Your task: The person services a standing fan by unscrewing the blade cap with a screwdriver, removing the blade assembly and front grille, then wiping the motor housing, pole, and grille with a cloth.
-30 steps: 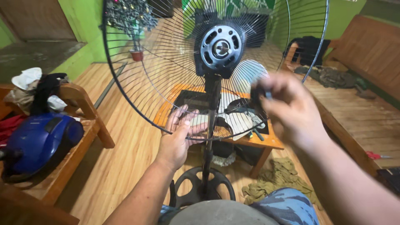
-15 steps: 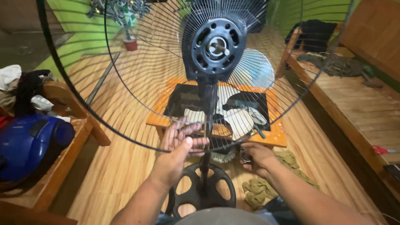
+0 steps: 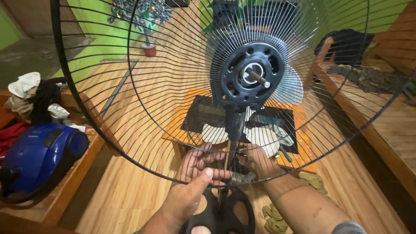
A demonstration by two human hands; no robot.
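The left hand (image 3: pixel 193 184) comes up from the 6 o'clock edge of the view, forearm angled toward 1 o'clock, with its thumb lying across the lower rim of the black wire fan guard (image 3: pixel 130 130) and its fingers spread behind the wires, so the hand is pinched onto the rim. The right hand (image 3: pixel 256 161) enters from about 4 o'clock, the forearm running up and to the left, and its fingers are curled in behind the guard close to the black stand pole (image 3: pixel 232 143); whether it is closed on the pole or on a small part there cannot be told through the wires. The two hands sit near each other, either side of the pole, just below the middle of the view. The guard fills most of the frame, tilted toward the camera, and its motor hub (image 3: pixel 252 77) with the bare shaft (image 3: pixel 258 79) stands at 12 o'clock from the hands, well above them. The round black base (image 3: pixel 219 214) lies at 6 o'clock, directly below the hands. Behind the guard, an orange low table (image 3: pixel 303 149) carries pale fan blades (image 3: pixel 264 139). At 9 o'clock a blue vacuum cleaner (image 3: pixel 37 156) rests on a wooden bench (image 3: pixel 73 182).
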